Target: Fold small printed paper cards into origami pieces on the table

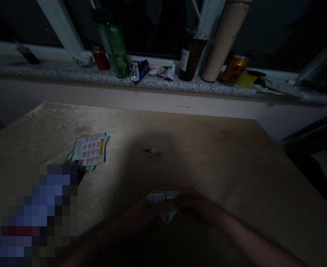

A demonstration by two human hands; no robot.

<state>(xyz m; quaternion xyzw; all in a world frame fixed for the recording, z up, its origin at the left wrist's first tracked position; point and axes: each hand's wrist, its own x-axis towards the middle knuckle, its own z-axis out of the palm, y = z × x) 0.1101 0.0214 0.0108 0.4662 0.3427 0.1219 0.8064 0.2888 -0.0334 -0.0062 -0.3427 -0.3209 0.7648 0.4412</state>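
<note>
Between my two hands, low on the table (221,159), lies a printed paper slip (167,215) folded so that a point faces me. My left hand (144,213) grips its left side, thumb on top. On its right side, my right hand (195,204) has its fingers bent over the paper. Shadow hides some of the fingertips. Farther out lies a small folded paper piece (154,152), diamond-like in outline and touched by neither hand. At the left is a loose stack of printed slips (89,150) with red and white panels.
A granite windowsill (158,83) runs behind the table. On it stand a green container (115,50), a red jar (100,58), a dark cup (190,59), a tall tube (224,40) and a golden can (234,70). Crumpled wrappers (139,70) lie between them. A pixelated patch covers the lower left.
</note>
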